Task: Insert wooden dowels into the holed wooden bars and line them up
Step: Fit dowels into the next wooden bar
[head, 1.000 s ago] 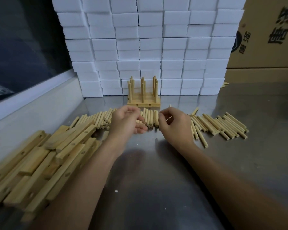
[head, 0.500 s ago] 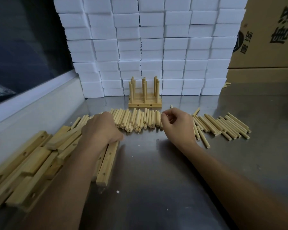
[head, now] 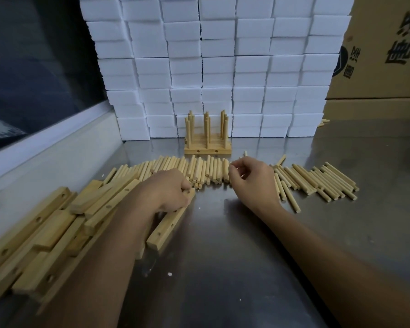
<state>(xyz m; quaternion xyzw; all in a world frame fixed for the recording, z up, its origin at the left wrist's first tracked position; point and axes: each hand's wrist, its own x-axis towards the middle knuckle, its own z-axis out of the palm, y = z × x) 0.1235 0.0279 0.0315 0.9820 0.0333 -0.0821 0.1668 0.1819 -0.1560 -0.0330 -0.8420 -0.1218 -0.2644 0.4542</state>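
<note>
One bar [head: 169, 221], dragged clear of the pile [head: 45, 233] at 9 o'clock, now lies under the left hand [head: 168, 191] gripping it, while farther off the right hand [head: 249, 178] pinches a dowel [head: 245, 153] near the dowels [head: 199, 171], ready for insertion.

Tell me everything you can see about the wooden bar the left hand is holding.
The wooden bar is a pale, light-coloured length of squared wood with small round holes along its upper face. It lies flat on the steel table, angled away from the person toward the loose dowels. The left hand grips its far end, and its left side lies along the pile of other bars.
</note>
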